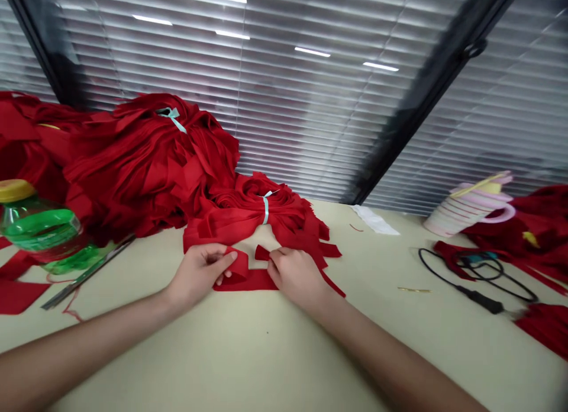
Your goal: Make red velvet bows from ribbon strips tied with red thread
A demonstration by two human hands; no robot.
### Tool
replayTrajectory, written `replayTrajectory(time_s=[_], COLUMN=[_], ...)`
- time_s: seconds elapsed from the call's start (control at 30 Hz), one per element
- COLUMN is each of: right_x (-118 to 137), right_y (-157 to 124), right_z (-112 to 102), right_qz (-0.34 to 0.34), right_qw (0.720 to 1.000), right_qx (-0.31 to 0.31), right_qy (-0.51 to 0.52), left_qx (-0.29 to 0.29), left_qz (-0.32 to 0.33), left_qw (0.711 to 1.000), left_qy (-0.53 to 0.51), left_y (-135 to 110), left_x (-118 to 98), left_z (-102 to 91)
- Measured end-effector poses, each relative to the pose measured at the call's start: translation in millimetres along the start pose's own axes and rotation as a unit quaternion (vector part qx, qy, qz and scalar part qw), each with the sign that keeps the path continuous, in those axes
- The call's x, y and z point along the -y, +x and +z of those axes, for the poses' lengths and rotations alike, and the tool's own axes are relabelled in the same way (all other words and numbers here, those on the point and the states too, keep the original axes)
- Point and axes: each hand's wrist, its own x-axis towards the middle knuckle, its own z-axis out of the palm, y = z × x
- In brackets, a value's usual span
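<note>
My left hand [199, 273] and my right hand [294, 276] work close together over the beige table [266, 347]. Both hands pinch a wide red fabric strip [245, 280]. My left hand holds a raised loop of it, and my right fingers grip a short folded end beside that loop. Just beyond my hands lies a red fabric bundle [261, 213], cinched at its middle with a pale blue tie [265, 208]. Its loose strips reach almost to my right hand. The fingers hide part of the strip.
A large heap of red fabric strips [151, 163] rises at back left, by a green plastic jar with a yellow lid [39, 228] and a long metal tool [89, 273]. On the right are a pink-and-white tape roll [470, 208], a black corded tool [483, 298] and more red fabric [523, 234].
</note>
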Motion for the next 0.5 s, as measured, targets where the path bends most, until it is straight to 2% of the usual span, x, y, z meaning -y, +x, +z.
replayTrajectory(time_s=[0.13, 0.27, 0.33, 0.5], right_x=[-1.4, 10.8, 18.2, 26.5], right_y=[-5.3, -18.4, -25.8, -33.9], right_z=[-10.3, -25.9, -31.3, -33.3], right_qz=[0.004, -0.045, -0.075, -0.119], right_qw=[0.998, 0.976, 0.968, 0.968], right_qx=[-0.044, -0.128, -0.146, -0.14], right_qy=[0.042, 0.171, 0.189, 0.169], left_qx=[0.015, 0.05, 0.073, 0.098], left_qz=[-0.064, -0.116, -0.121, -0.103], left_qw=[0.996, 0.977, 0.967, 0.964], left_qy=[-0.058, -0.172, -0.213, -0.225], left_y=[-8.3, -21.0, -26.8, -32.1], left_x=[-4.2, -14.4, -20.8, -29.7], left_z=[5.4, 8.1, 8.3, 8.5])
